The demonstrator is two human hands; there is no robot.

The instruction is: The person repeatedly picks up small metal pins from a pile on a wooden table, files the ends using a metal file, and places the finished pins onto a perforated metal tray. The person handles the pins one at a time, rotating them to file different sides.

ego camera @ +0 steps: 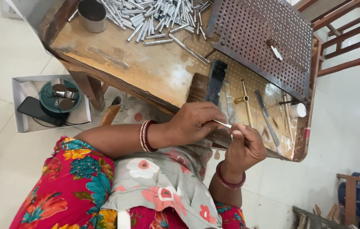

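Left hand (pixel 194 123) and right hand (pixel 245 148) pinch a thin metal tube (pixel 223 124) at its ends; judged light, rigid, slippery, best gripped near both ends.

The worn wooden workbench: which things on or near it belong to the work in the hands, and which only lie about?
In use:
- left hand and right hand, pinching one thin silver metal tube
- heap of short silver metal tubes
- perforated metal plate

Lying about:
- round metal tin
- white cardboard box on the floor, with teal bowl and black phone
- small white cup
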